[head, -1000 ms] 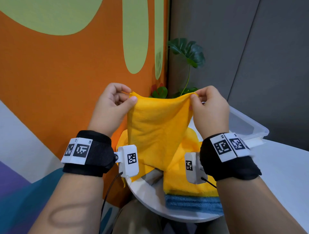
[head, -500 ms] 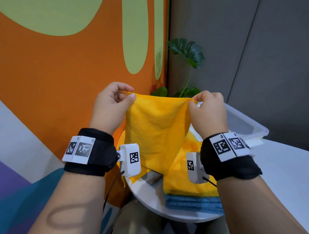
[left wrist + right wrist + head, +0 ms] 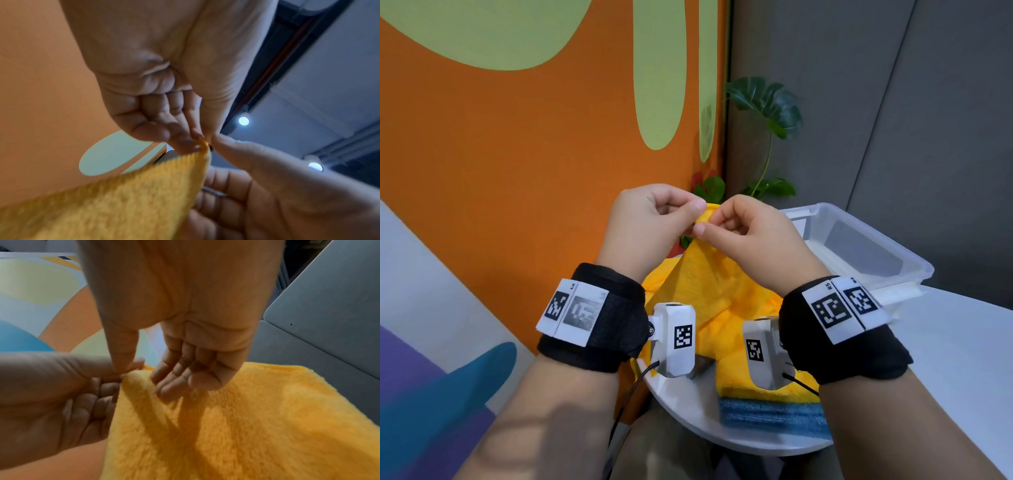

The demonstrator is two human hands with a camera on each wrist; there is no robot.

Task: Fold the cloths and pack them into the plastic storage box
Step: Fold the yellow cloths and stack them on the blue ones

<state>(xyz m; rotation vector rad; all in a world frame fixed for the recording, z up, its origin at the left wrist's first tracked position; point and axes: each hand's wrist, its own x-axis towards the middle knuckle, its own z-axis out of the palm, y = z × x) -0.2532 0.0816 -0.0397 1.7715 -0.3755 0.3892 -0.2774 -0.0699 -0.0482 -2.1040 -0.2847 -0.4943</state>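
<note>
Between both hands (image 3: 698, 226), yellow cloth (image 3: 709, 287) corners pinched (hanging down)

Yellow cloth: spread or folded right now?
Folded in half, held up. Both hands pinch the yellow cloth where its top corners meet; the rest hangs doubled over the table.

Cloth pile (image 3: 767, 387) on table (image 3: 688, 407), storage box (image 3: 859, 246) behind it.

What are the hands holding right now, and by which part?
Both hands hold the yellow cloth in the air: the left hand and right hand pinch its top corners, brought together between thumb and fingers.
</note>
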